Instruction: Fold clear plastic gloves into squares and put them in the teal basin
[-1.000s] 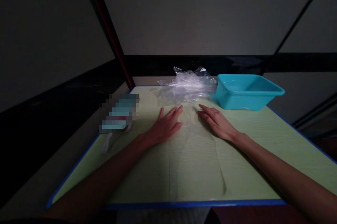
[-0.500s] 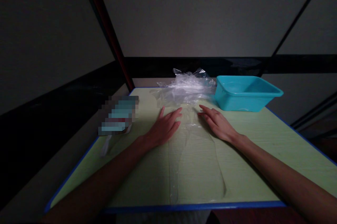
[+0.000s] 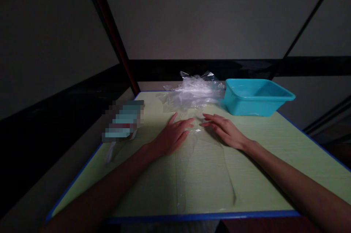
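A clear plastic bag [image 3: 204,174] lies flat on the pale green table, its near end close to the front edge. My left hand [image 3: 175,134] rests at the upper left of the bag, palm down and fingers apart. From the right, my right hand [image 3: 223,129] reaches over the bag's far part with its fingers extended and nothing gripped. A narrow gap separates the fingertips of both hands. Beyond them sits a crumpled pile of clear plastic bags [image 3: 194,90].
A turquoise basin [image 3: 257,105] stands at the back right of the table [image 3: 276,152]. At the left edge is a pixelated object [image 3: 124,119] with a wisp of plastic beside it. A wall rises behind the table.
Both hands have come slightly closer together over the far part of the flat bag. The plastic between the fingertips has shifted a little. Basin and pile are unmoved.
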The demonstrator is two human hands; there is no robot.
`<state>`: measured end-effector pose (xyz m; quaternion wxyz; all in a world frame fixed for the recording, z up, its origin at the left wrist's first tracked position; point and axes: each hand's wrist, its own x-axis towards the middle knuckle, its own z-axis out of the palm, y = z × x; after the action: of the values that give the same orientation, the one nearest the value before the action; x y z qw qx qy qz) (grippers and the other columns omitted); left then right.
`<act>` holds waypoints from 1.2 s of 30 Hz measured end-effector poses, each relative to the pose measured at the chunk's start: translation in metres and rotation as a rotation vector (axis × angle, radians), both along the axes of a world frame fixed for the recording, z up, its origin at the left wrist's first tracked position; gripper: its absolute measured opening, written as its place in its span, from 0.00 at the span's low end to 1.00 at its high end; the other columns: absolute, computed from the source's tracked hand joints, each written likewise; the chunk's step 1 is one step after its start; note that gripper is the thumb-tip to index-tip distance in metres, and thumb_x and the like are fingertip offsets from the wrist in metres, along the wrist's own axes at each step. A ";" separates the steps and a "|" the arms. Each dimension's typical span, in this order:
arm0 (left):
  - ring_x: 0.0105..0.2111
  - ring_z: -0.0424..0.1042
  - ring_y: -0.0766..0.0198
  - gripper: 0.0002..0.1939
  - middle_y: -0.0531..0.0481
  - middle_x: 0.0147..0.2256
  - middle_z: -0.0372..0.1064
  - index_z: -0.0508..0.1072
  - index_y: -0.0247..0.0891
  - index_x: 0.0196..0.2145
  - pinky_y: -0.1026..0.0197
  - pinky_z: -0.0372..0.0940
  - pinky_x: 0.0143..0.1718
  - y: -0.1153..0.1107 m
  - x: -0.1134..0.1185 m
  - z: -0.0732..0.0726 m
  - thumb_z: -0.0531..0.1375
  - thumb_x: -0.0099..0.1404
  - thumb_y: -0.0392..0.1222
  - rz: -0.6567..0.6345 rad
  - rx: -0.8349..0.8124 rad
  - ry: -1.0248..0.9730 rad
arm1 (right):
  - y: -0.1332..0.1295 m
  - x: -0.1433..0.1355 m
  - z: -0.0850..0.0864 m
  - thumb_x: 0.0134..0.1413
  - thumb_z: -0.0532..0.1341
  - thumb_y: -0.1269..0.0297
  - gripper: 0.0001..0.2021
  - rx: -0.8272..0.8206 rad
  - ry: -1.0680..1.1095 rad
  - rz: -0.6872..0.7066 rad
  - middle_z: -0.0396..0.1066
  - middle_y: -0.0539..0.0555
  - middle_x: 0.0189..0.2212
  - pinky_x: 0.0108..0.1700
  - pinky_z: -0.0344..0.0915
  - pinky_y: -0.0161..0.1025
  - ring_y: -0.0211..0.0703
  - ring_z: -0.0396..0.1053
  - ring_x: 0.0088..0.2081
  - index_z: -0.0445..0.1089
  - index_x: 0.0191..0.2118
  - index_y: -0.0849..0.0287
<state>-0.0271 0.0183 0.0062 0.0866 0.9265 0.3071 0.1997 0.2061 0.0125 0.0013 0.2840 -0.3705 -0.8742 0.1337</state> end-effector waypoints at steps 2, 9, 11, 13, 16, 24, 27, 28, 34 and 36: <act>0.51 0.60 0.64 0.20 0.46 0.47 0.66 0.50 0.36 0.55 0.48 0.30 0.58 0.000 0.000 0.001 0.43 0.65 0.35 -0.011 -0.011 0.012 | -0.001 0.000 0.001 0.58 0.45 0.68 0.21 -0.002 -0.007 0.031 0.72 0.52 0.40 0.55 0.49 0.54 0.44 0.63 0.49 0.50 0.57 0.59; 0.51 0.60 0.66 0.20 0.48 0.47 0.66 0.50 0.36 0.54 0.50 0.31 0.59 -0.001 0.000 0.000 0.44 0.64 0.34 -0.027 0.018 0.013 | 0.000 0.000 0.001 0.59 0.46 0.68 0.19 0.038 -0.018 0.085 0.72 0.54 0.41 0.54 0.51 0.53 0.45 0.64 0.48 0.53 0.56 0.60; 0.51 0.60 0.66 0.20 0.47 0.48 0.65 0.51 0.36 0.54 0.51 0.32 0.59 -0.001 0.000 -0.001 0.44 0.64 0.35 -0.034 0.023 0.015 | -0.001 0.000 0.001 0.59 0.46 0.67 0.18 0.058 -0.027 0.102 0.70 0.56 0.43 0.53 0.52 0.52 0.45 0.63 0.48 0.55 0.55 0.62; 0.52 0.59 0.66 0.19 0.47 0.50 0.63 0.51 0.36 0.54 0.51 0.32 0.59 -0.001 0.000 -0.001 0.44 0.64 0.34 -0.032 0.029 0.010 | -0.002 -0.001 0.001 0.59 0.46 0.67 0.18 0.069 -0.011 0.105 0.68 0.58 0.46 0.52 0.54 0.51 0.45 0.63 0.47 0.56 0.54 0.62; 0.52 0.59 0.66 0.20 0.47 0.50 0.63 0.51 0.37 0.54 0.50 0.33 0.59 -0.002 0.000 0.000 0.44 0.64 0.34 -0.050 0.030 0.011 | -0.004 -0.003 0.003 0.59 0.47 0.67 0.17 0.035 0.001 0.142 0.68 0.57 0.45 0.48 0.59 0.48 0.44 0.64 0.45 0.56 0.54 0.61; 0.51 0.60 0.66 0.19 0.48 0.47 0.66 0.52 0.36 0.53 0.51 0.34 0.59 -0.002 0.000 0.000 0.44 0.64 0.33 -0.067 0.057 -0.006 | -0.006 -0.005 0.004 0.59 0.48 0.70 0.19 -0.057 0.036 0.255 0.71 0.52 0.41 0.47 0.59 0.46 0.42 0.64 0.45 0.54 0.56 0.58; 0.50 0.61 0.66 0.19 0.47 0.48 0.65 0.51 0.35 0.54 0.50 0.34 0.59 0.000 0.000 -0.003 0.45 0.64 0.34 -0.051 0.062 0.018 | -0.007 -0.005 0.006 0.59 0.48 0.70 0.20 -0.077 0.025 0.275 0.70 0.52 0.42 0.47 0.59 0.45 0.41 0.64 0.44 0.53 0.57 0.57; 0.50 0.61 0.65 0.20 0.46 0.49 0.64 0.50 0.35 0.54 0.49 0.34 0.59 0.000 0.001 -0.004 0.46 0.64 0.35 -0.040 0.062 0.029 | -0.007 -0.005 0.007 0.59 0.48 0.70 0.20 -0.081 0.020 0.282 0.70 0.52 0.43 0.47 0.59 0.45 0.41 0.64 0.45 0.52 0.57 0.57; 0.51 0.60 0.64 0.20 0.44 0.51 0.61 0.50 0.35 0.54 0.48 0.35 0.59 0.000 0.000 -0.005 0.45 0.64 0.35 -0.013 0.078 0.035 | -0.008 -0.004 0.006 0.59 0.47 0.69 0.20 -0.048 0.036 0.249 0.70 0.51 0.43 0.48 0.59 0.46 0.42 0.64 0.46 0.52 0.57 0.55; 0.51 0.60 0.64 0.20 0.44 0.51 0.61 0.50 0.35 0.54 0.49 0.35 0.59 0.000 0.000 -0.004 0.45 0.64 0.35 -0.024 0.072 0.035 | -0.006 -0.003 0.005 0.59 0.47 0.69 0.19 -0.019 0.057 0.180 0.71 0.51 0.42 0.47 0.59 0.46 0.43 0.64 0.45 0.54 0.56 0.57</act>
<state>-0.0275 0.0181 0.0019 0.0503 0.9359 0.2902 0.1932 0.2031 0.0061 0.0062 0.2923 -0.2890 -0.8942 0.1773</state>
